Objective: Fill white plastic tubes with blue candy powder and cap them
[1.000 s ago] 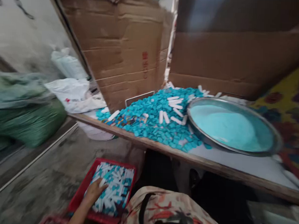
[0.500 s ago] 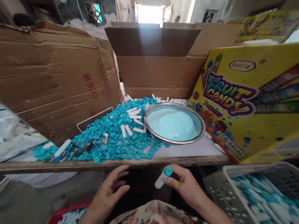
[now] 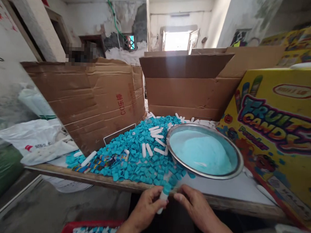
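Both my hands meet at the table's front edge on one small white tube with a blue cap (image 3: 163,196). My left hand (image 3: 146,207) wraps its fingers round the tube's lower part. My right hand (image 3: 192,205) pinches near the capped top. Just beyond them lies a heap of blue caps (image 3: 133,156) with a few loose white tubes (image 3: 150,150) on it. A metal bowl of pale blue powder (image 3: 204,153) stands to the right of the heap.
Brown cardboard sheets (image 3: 94,96) and an open carton (image 3: 188,83) wall off the table's back. A yellow candy box (image 3: 280,135) leans at the right. A red crate of capped tubes (image 3: 88,228) sits on the floor below left; white sacks (image 3: 38,139) lie left.
My left hand rose from the red crate to the tube that my right hand held, and both hands now grip it at the table edge. The view swung up and right.
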